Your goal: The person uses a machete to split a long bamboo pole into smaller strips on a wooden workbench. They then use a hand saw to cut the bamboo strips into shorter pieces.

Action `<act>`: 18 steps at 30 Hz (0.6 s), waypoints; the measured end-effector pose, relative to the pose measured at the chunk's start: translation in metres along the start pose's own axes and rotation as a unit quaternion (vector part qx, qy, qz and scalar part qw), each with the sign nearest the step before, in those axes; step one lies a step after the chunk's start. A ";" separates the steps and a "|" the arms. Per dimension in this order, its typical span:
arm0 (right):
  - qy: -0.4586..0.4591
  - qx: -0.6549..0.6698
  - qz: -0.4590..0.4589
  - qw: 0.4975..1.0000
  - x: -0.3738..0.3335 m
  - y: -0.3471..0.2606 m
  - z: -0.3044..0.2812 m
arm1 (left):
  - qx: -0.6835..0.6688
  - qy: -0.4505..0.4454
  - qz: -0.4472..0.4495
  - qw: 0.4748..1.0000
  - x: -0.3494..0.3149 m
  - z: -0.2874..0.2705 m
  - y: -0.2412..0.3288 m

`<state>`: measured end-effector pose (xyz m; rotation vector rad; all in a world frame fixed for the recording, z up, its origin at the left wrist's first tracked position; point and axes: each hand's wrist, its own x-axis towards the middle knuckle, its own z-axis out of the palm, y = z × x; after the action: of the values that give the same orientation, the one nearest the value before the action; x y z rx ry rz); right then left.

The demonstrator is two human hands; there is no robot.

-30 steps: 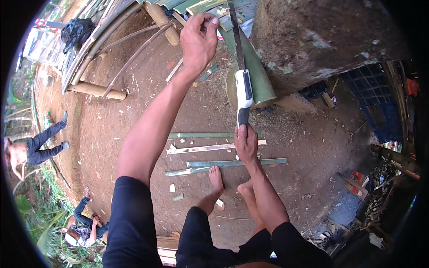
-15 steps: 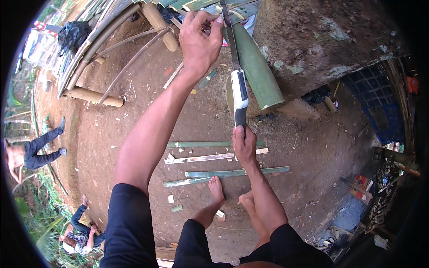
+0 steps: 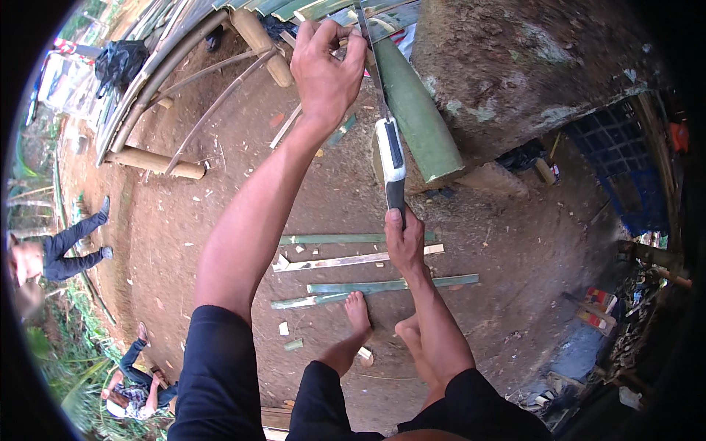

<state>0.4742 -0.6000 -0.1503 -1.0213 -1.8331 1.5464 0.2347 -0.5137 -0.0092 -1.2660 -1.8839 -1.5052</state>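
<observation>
My right hand (image 3: 404, 239) is wrapped round the dark lower grip of a handsaw with a white and black handle (image 3: 391, 151). The saw's long dark blade (image 3: 373, 66) points away from me toward the top edge of the picture. Just left of the blade, my left hand (image 3: 327, 73) is closed, thumb against curled fingers. Whatever it may pinch is hidden behind the fingers. To the right of the saw lies a thick green bamboo pole (image 3: 419, 117), its cut end toward me. Beyond my left hand are split bamboo slats (image 3: 323, 10).
Green bamboo strips (image 3: 390, 285) and a pale strip (image 3: 353, 259) lie on the dirt by my foot. A large brown block (image 3: 529, 73) stands at the right. Bamboo framing (image 3: 154, 157) is at the left, where two other people (image 3: 77, 239) are visible.
The saw has tilted slightly, its blade end shifting left. My left hand stays closed beside the blade, and the whole view has shifted a little.
</observation>
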 end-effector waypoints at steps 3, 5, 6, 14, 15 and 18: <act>0.007 -0.011 -0.021 1.000 0.001 -0.001 0.001 | 0.002 -0.003 -0.005 1.000 -0.001 -0.001 0.001; 0.000 -0.013 -0.021 1.000 0.005 -0.011 -0.001 | 0.003 -0.004 -0.007 1.000 0.000 -0.003 0.000; -0.004 -0.014 -0.020 1.000 0.007 -0.016 -0.001 | -0.002 -0.003 -0.007 1.000 0.000 -0.004 0.000; 0.000 -0.031 -0.027 0.999 0.010 -0.018 -0.004 | -0.027 0.001 -0.008 1.000 0.001 -0.002 -0.002; -0.011 -0.032 -0.014 0.999 0.012 -0.021 -0.005 | -0.034 0.000 -0.009 0.999 0.001 -0.001 -0.002; 0.003 -0.028 -0.021 0.999 0.010 -0.017 -0.002 | -0.020 -0.002 0.031 0.999 0.005 -0.001 -0.007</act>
<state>0.4665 -0.5912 -0.1341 -1.0057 -1.8917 1.4727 0.2259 -0.5130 -0.0087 -1.3351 -1.8086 -1.5148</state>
